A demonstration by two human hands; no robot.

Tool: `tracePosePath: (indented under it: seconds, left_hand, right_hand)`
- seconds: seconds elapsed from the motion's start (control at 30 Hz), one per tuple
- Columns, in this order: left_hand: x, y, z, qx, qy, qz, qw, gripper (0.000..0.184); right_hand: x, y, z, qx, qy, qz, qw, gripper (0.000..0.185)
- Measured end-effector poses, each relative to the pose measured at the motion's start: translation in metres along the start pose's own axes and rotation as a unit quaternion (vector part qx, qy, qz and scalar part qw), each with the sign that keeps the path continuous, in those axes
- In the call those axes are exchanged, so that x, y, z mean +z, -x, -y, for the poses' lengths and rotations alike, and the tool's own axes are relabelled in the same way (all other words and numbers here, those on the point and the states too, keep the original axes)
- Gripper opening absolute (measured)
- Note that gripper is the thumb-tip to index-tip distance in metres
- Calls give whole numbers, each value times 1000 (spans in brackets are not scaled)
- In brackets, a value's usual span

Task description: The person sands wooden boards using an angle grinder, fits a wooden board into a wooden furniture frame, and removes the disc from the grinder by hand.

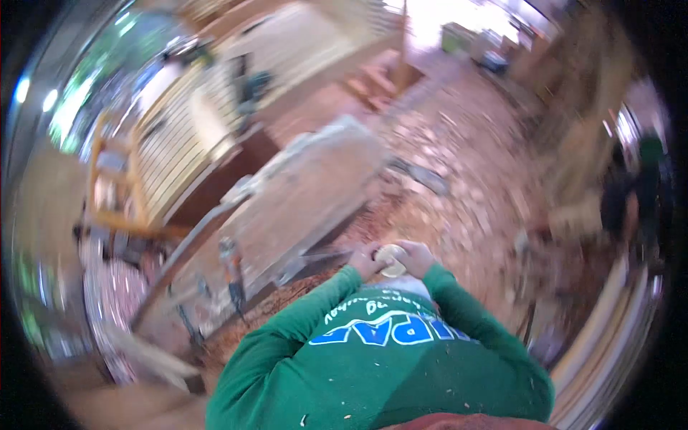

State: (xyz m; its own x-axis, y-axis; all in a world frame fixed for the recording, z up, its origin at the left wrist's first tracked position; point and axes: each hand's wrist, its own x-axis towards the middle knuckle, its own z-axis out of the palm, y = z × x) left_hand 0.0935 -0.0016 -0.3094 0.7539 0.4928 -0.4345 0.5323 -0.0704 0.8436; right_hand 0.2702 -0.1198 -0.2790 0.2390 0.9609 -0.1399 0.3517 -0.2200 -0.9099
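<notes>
A round cream-coloured thing (392, 259), like a roll or a disc, is held close in front of my body. Its exact kind is blurred. My left hand (366, 262) grips its left side with bent fingers. On the opposite side, my right hand (417, 258) closes around the edge. Left of my left hand, a thin pale streak reaches toward the workbench (308, 175); I cannot tell what it is. An orange and dark power tool (232, 269), apparently a drill, lies on the bench's near part, with a dark tool (189, 324) beside it.
Wood shavings (466, 136) cover the floor ahead. A slatted wooden piece (175, 147) stands at the upper left near an orange frame (118, 226). Long boards (595, 344) lie at the lower right. Another person (645, 186) is at the far right edge.
</notes>
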Motion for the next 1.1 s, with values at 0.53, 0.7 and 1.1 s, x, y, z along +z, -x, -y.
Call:
tracePosePath:
  seconds: [0.53,0.7,1.1]
  left_hand:
    - [150,-202,-165,33,35,245,968,22]
    - [182,-323,-219,-10,116,411,904,21]
    - [257,-477,-516,176,-3,447,877,24]
  right_hand:
    - [-178,91,-120,196,-61,-272,940,32]
    - [-266,64,-147,255,-262,-324,872,35]
    - [-507,19,-107,78,-320,-583,742,39]
